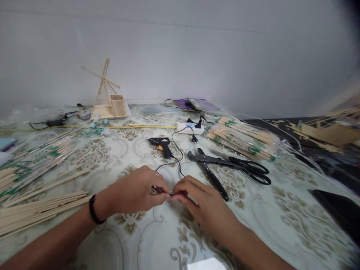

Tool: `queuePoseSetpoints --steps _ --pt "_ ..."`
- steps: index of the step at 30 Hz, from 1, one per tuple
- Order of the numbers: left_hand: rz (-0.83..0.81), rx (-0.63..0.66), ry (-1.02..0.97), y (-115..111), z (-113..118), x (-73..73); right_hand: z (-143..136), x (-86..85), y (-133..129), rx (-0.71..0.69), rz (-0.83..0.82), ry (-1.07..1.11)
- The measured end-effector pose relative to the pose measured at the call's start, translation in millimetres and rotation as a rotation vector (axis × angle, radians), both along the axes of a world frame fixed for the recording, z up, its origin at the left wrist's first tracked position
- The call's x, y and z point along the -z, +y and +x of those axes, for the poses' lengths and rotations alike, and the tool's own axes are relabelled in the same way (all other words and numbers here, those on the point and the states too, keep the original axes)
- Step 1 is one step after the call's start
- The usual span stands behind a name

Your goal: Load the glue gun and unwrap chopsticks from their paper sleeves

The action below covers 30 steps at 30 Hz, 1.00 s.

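My left hand (140, 190), with a black band (95, 210) on its wrist, and my right hand (201, 198) meet fingertip to fingertip above the table. Both are closed in a pinch on a thin black cord (155, 189), of which only short dark bits show between the fingers. Just beyond them lies a black hot glue gun (161, 145) with an orange trigger, its nozzle pointing left. Black cord from around it runs back toward both hands. Right of the glue gun rest black-handled pliers or cutters (209, 170) and large black scissors (253, 168).
A white power strip (191, 128) with plugs stands behind the glue gun. Bagged wooden sticks (242, 138) lie at right, more bagged sticks (33, 165) and loose sticks (47, 208) at left. A stick windmill model (118, 106) stands against the wall. A black object (337, 210) sits at the right edge.
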<state>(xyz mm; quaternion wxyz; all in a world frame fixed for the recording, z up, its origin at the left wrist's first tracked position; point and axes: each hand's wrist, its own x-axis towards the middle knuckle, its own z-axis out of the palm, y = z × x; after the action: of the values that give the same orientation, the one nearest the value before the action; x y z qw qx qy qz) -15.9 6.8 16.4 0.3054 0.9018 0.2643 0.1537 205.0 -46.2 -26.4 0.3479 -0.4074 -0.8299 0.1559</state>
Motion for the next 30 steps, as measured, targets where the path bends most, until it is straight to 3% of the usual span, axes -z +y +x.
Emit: queuePoseSetpoints --steps 4,10,21,26,30 --pt "-0.029 -0.033 -0.003 -0.5 0.3 -3.8 -0.8 2.3 3.9 0.043 0.13 -0.056" --pt "-0.078 -0.112 -0.059 0.2 0.2 -4.2 -3.9 2.2 9.3 0.014 0.096 -0.054" --pt "0.134 -0.2 0.079 -18.1 9.3 1.8 -8.4 8.9 11.3 0.018 0.152 -0.076" --pt "0.016 -0.238 -0.017 -23.4 2.4 12.6 -18.4 10.6 4.0 0.004 0.141 -0.118" --pt "-0.199 -0.348 -0.151 -21.6 -2.2 18.0 -24.7 5.9 2.5 -0.007 0.143 -0.126"
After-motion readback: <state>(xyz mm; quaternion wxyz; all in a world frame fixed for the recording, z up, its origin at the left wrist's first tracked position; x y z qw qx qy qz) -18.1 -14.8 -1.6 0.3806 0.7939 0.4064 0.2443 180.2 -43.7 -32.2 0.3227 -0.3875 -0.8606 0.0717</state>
